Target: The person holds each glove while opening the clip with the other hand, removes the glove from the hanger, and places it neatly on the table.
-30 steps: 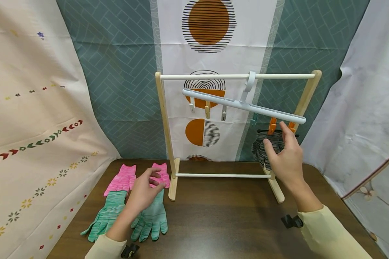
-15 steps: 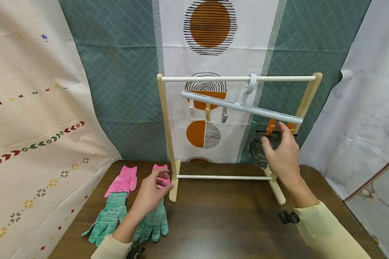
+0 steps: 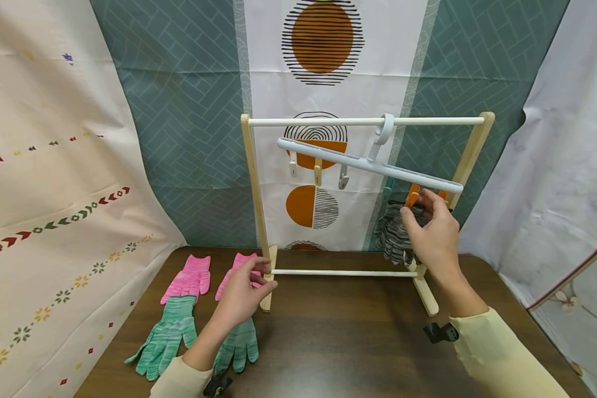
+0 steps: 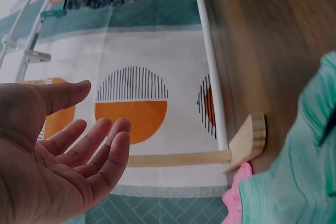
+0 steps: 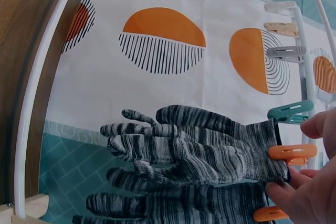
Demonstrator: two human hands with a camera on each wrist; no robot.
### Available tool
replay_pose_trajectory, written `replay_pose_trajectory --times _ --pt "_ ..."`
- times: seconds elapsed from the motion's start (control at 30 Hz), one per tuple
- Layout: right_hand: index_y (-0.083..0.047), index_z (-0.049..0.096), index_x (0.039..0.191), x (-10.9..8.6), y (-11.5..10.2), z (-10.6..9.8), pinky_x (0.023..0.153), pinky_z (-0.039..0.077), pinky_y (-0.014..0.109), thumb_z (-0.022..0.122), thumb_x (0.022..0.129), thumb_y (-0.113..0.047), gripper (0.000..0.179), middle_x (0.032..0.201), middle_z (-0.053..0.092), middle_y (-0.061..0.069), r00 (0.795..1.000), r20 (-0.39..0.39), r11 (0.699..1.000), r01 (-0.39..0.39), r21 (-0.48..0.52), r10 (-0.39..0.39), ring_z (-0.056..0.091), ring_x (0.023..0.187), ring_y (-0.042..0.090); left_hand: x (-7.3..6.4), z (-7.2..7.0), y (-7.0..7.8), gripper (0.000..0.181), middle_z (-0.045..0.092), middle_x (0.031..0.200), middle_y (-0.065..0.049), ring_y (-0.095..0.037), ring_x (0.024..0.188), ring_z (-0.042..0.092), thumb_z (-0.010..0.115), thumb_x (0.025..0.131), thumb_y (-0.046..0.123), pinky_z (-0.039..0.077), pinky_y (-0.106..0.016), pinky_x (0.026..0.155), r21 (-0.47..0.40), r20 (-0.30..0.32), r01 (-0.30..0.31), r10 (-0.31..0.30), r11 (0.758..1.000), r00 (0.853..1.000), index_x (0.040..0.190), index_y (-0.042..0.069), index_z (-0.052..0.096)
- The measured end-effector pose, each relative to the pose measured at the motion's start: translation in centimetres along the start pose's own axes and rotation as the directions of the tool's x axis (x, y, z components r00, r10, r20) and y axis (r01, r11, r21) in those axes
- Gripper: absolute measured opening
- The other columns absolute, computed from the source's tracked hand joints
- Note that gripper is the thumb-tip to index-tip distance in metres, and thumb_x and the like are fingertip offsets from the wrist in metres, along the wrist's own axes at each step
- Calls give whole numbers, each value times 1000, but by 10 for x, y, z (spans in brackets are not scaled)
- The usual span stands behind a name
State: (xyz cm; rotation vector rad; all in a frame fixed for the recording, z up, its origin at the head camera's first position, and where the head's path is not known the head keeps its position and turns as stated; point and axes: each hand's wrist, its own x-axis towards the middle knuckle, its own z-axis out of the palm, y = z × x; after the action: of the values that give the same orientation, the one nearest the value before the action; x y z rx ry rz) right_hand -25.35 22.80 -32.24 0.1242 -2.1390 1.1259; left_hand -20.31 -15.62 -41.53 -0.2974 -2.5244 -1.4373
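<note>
A black-and-grey striped glove (image 5: pixel 199 148) hangs by its cuff from an orange clothespin (image 5: pixel 292 152) on the pale hanger (image 3: pixel 370 165). Below it in the right wrist view lies a second striped glove (image 5: pixel 178 203), held by another orange clothespin (image 5: pixel 270 213). My right hand (image 3: pixel 435 235) is at the cuffs; its bent fingers (image 5: pixel 281 195) touch the cuff area, while the thumb stays apart near the teal clothespin (image 5: pixel 290 112). My left hand (image 4: pixel 68 150) holds nothing, palm showing and fingers loosely bent. In the head view it hovers before the rack's left leg, over a pink glove (image 3: pixel 231 273).
The hanger hooks tilted over the top bar of the wooden rack (image 3: pixel 251 188). A grey clothespin (image 3: pixel 344 178), a beige clothespin (image 3: pixel 318 172) and a white clothespin (image 3: pixel 293 165) hang unused. Pink and green gloves (image 3: pixel 161 337) lie left on the brown table (image 3: pixel 338 337).
My right fingers have bent inward at the cuffs, and the striped gloves have swung slightly left and turned. My left hand has drifted right, toward the rack's leg.
</note>
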Motion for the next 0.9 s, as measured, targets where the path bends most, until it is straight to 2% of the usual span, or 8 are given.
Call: replay_pose_trajectory --times 0.13,0.23,0.37,0.6,0.8,0.9 --pt "-3 54 153 1 -2 0 103 53 50 71 103 -25 57 138 67 20 999 -6 999 -32 30 32 67 121 36 4 6 7 49 70 112 -4 -17 93 69 85 91 8 57 -36 80 -4 5 -20 20 1000 1000 136 7 65" --pt "-6 55 152 1 -2 0 98 56 35 71 103 -28 56 138 68 17 998 -7 998 -56 41 56 69 118 33 8 11 14 48 71 113 -4 -17 93 70 85 92 10 57 -37 78 -23 15 -46 47 999 999 136 9 65" --pt "-7 57 152 1 -2 1 88 50 17 71 104 -30 55 138 68 15 999 -6 998 -51 39 52 70 118 30 16 19 24 47 70 113 -3 -18 92 70 84 92 9 59 -36 73 -77 31 -65 68 995 997 135 13 65" --pt "-2 59 148 1 0 1 85 46 13 67 106 -32 52 132 71 18 999 -12 997 -30 77 31 70 117 28 29 36 46 45 69 114 -3 -21 94 71 82 94 10 59 -36 76 -113 81 -86 95 990 992 136 9 65" --pt "-1 62 145 -1 -1 0 85 48 13 63 109 -32 47 123 75 15 999 -36 993 -7 121 11 67 101 -1 38 51 60 45 69 117 -5 -22 98 70 79 97 12 59 -37 80 -175 149 -97 124 980 981 139 7 62" --pt "0 63 143 -2 -3 0 83 47 14 62 109 -33 47 120 75 15 999 -52 992 2 129 5 63 95 -8 42 58 65 45 70 118 -5 -21 98 70 79 98 13 59 -37 81 -192 166 -106 139 976 976 140 8 62"
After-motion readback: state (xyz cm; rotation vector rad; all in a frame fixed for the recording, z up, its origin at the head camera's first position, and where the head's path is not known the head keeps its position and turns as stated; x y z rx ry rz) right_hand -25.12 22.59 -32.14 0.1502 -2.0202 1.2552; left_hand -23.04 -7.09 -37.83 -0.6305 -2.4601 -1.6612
